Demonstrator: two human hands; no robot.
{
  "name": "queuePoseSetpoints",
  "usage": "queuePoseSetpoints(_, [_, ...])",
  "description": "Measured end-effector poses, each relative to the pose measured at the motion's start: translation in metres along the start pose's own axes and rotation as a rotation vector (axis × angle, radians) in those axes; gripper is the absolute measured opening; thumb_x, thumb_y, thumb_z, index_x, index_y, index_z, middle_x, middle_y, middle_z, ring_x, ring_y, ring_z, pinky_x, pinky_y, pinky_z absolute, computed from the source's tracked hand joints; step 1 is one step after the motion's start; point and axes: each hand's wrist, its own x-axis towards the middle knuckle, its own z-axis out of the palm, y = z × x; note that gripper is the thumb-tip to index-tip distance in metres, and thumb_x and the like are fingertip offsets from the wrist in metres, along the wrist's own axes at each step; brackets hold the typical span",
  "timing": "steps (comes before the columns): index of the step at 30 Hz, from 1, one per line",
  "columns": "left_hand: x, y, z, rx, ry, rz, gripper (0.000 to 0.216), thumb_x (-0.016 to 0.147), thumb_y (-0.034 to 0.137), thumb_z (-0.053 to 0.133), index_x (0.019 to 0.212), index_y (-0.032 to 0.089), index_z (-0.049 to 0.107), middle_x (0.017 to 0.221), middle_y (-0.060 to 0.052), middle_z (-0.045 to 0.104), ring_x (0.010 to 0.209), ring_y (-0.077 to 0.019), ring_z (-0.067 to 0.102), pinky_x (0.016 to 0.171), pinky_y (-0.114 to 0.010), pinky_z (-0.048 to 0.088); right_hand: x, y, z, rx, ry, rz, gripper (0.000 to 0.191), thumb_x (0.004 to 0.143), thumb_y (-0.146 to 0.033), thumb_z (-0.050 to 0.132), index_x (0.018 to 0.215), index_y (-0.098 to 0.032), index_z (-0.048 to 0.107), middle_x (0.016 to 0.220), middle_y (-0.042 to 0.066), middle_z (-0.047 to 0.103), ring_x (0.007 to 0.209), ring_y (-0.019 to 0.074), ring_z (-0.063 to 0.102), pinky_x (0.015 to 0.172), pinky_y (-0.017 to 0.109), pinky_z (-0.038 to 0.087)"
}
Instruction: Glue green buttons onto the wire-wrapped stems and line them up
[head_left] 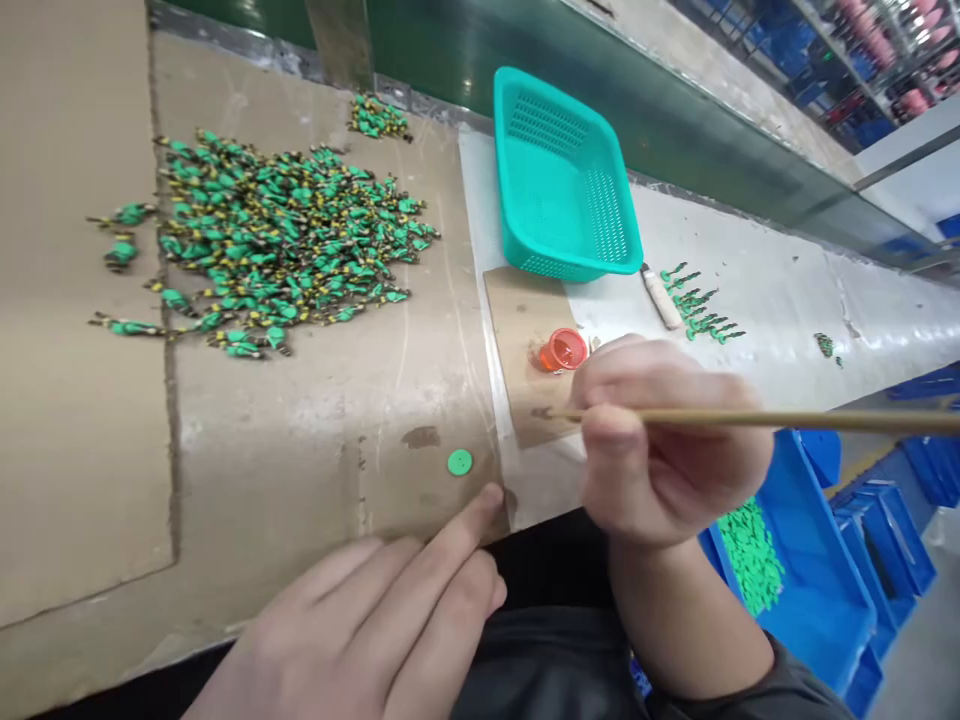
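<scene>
Bench: a long work bench with a white top (757, 330) runs across the view, and a large cardboard sheet (262, 480) covers its near part.

Pile: a broad heap of small green-and-yellow pieces (277, 240) lies on the cardboard sheet, with a smaller clump (377, 117) beyond it.

Bins: a blue bin (817, 610) sits below the bench edge, holding many green discs (752, 555).

Basket: an empty teal plastic basket (559, 175) rests on the white top.

Board: a small wooden board (521, 320) lies just in front of the basket, partly under the right hand (660, 430).

Cup: a small orange-red cup (564, 350) stands on the board, with orange residue at its base.

Right hand: its fingers are curled together, clamped on a thin wooden stick (750, 420), whose tip is over the board.

Left hand: the left hand (360, 630) lies flat with its fingers (450, 540) nearly together, holding nothing. One fingertip touches the cardboard edge just below a single green disc (460, 462).

Risk: the right hand is close to the cup, so a careless sideways move could tip it. The loose disc could also slide away if the left fingers nudge it.
</scene>
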Motion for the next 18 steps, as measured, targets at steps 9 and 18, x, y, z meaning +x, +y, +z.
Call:
queuePoseSetpoints(9, [0.010,0.018,0.012,0.140,-0.046,-0.083,0.030,0.108,0.014,0.057,0.133,0.011,0.074,0.140,-0.020,0.086,0.081,-0.0278,0.074,0.069,-0.046,0.054,-0.018,-0.008,0.026,0.128,-0.097,0.025,0.007,0.113,-0.019,0.068,0.112,-0.026,0.071,0.080,-0.002,0.071,0.070,0.0156,0.071,0.063,0.034,0.063])
queuePoseSetpoints(18, [0.011,0.021,0.012,0.138,-0.034,-0.097,0.037,0.106,0.014,0.058,0.139,0.005,0.071,0.127,-0.022,0.088,0.078,-0.0302,0.074,0.063,-0.045,0.057,-0.021,-0.008,0.022,0.129,-0.310,0.043,0.022,0.110,-0.020,0.075,0.091,-0.024,0.064,0.078,0.000,0.063,0.072,0.0173,0.067,0.064,0.037,0.059])
